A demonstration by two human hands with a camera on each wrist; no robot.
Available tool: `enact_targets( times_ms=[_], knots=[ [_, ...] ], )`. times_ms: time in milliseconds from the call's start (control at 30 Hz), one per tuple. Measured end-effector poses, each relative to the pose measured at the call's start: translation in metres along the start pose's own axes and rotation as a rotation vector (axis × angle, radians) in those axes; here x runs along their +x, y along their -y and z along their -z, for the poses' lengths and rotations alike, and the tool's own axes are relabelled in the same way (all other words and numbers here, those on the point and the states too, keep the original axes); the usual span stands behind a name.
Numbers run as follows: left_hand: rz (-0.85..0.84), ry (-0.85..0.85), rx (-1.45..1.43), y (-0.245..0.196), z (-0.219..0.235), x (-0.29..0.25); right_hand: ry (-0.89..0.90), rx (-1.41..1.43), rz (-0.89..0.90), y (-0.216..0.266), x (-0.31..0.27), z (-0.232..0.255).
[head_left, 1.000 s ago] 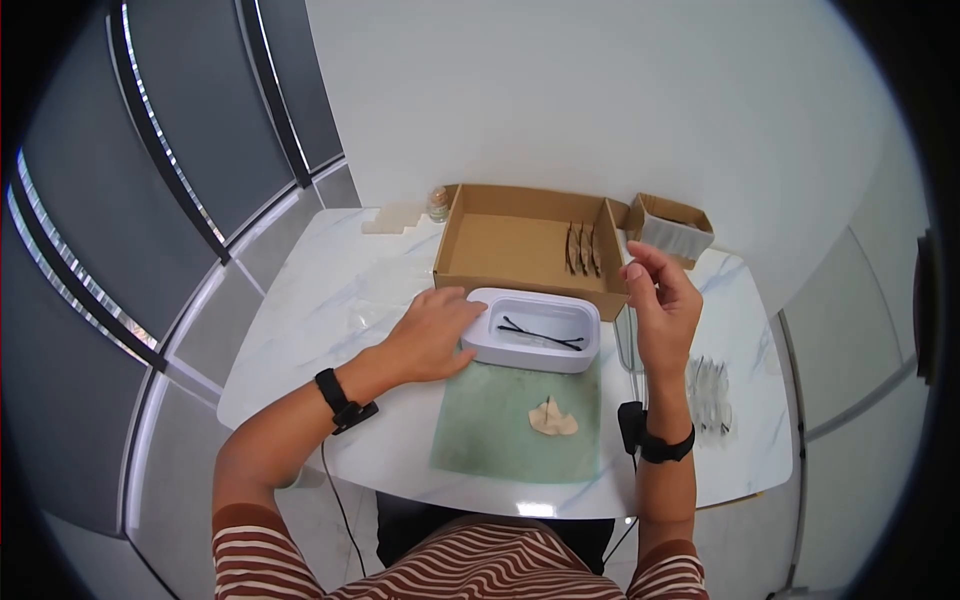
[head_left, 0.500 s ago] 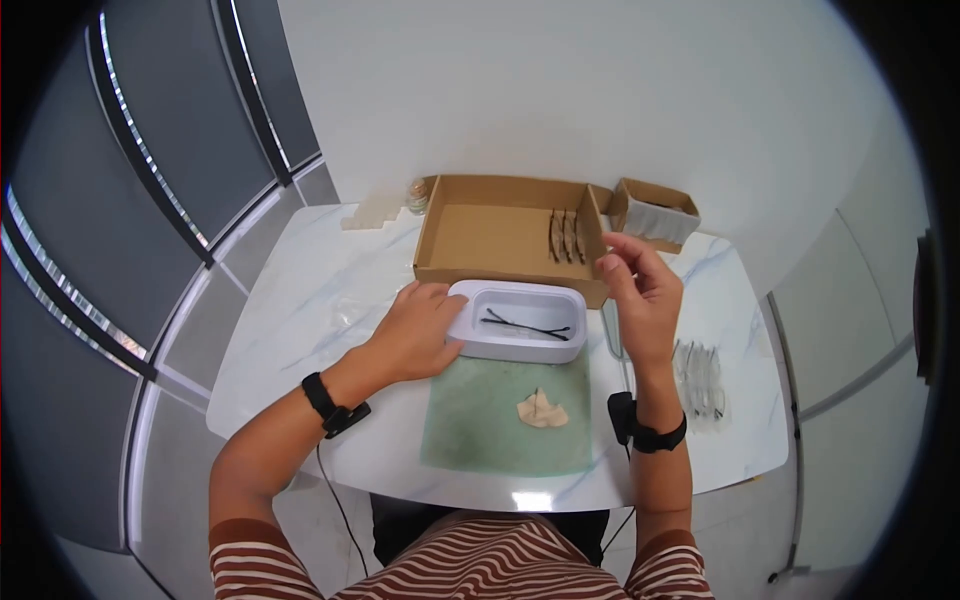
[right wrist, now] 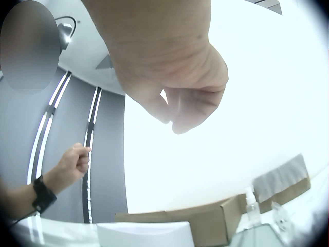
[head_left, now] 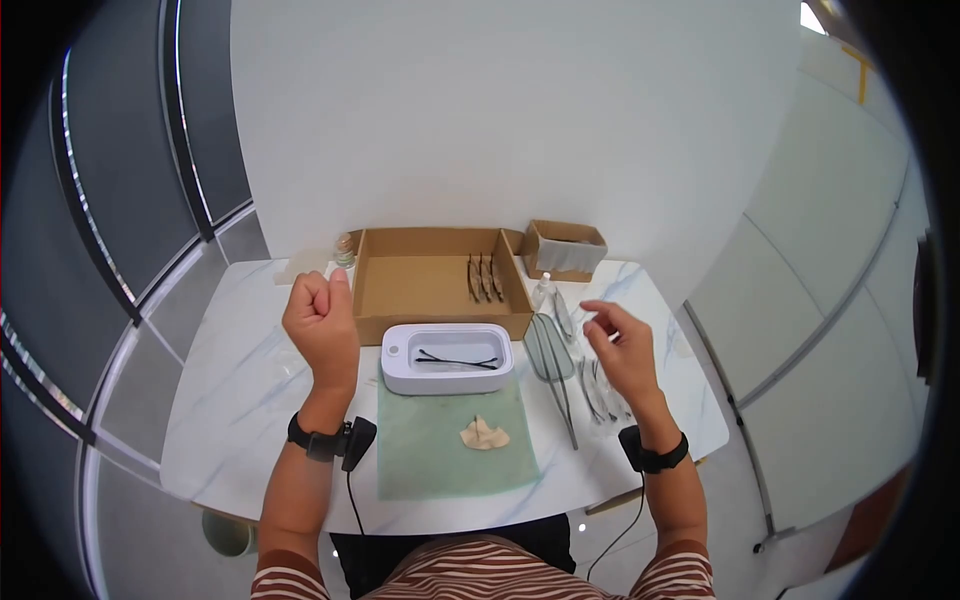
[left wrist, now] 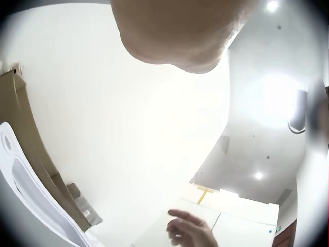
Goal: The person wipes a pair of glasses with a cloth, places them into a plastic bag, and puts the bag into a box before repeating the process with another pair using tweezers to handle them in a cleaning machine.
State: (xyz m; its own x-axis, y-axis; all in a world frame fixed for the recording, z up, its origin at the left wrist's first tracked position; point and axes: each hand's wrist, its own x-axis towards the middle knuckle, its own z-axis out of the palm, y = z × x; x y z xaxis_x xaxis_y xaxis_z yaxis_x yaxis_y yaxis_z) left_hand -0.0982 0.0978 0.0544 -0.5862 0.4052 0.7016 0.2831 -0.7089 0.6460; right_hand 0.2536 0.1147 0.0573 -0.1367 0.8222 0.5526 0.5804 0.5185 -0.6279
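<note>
My left hand (head_left: 325, 328) is raised in a fist left of the white tub-shaped cleaner (head_left: 445, 384), with nothing showing in it. On the right, my right hand (head_left: 624, 350) hovers over the table's right side, its fingers loosely bent and its thumb close to the fingertips. Nothing shows between them in the right wrist view. Inside the cleaner's basin lie thin black glasses arms (head_left: 455, 361), crossing each other. The cleaner stands at the back of a green mat (head_left: 430, 455). A crumpled beige cloth (head_left: 484, 434) lies on that mat.
Behind the cleaner stands an open cardboard box (head_left: 410, 285) with several slim brown items (head_left: 486, 278). A smaller box (head_left: 565, 255), a spray bottle (head_left: 543, 290), a grey-green tray (head_left: 548, 350) and clear-bagged pieces (head_left: 600, 395) are at the right. A jar (head_left: 344, 251) stands back left.
My left hand has let go of the cleaner's left end, risen and curled into a fist. The right hand stays raised over the right side. The head view has tilted up and shifted right.
</note>
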Motion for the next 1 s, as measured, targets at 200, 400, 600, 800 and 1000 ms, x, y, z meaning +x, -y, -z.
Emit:
enact_targets(
  times_ms=[200, 400, 600, 800, 1000],
  knots=[
    [0.239, -0.145, -0.312, 0.011, -0.001, 0.010, 0.364, -0.466, -0.021, -0.033, -0.027, -0.014],
    [0.284, -0.101, -0.254, 0.028, 0.004, 0.009, 0.581, -0.774, -0.082, -0.051, -0.041, -0.051],
    [0.251, -0.032, -0.179, 0.036, -0.002, 0.001, 0.574, -0.776, -0.124, -0.069, -0.044, -0.065],
    [0.181, 0.058, -0.075, 0.029, -0.005, -0.004, 0.402, -0.663, -0.115, -0.075, -0.049, -0.061],
    [0.182, 0.139, 0.038, 0.040, 0.003, 0.001, 0.112, -0.418, -0.148, -0.036, -0.042, -0.026]
  ],
)
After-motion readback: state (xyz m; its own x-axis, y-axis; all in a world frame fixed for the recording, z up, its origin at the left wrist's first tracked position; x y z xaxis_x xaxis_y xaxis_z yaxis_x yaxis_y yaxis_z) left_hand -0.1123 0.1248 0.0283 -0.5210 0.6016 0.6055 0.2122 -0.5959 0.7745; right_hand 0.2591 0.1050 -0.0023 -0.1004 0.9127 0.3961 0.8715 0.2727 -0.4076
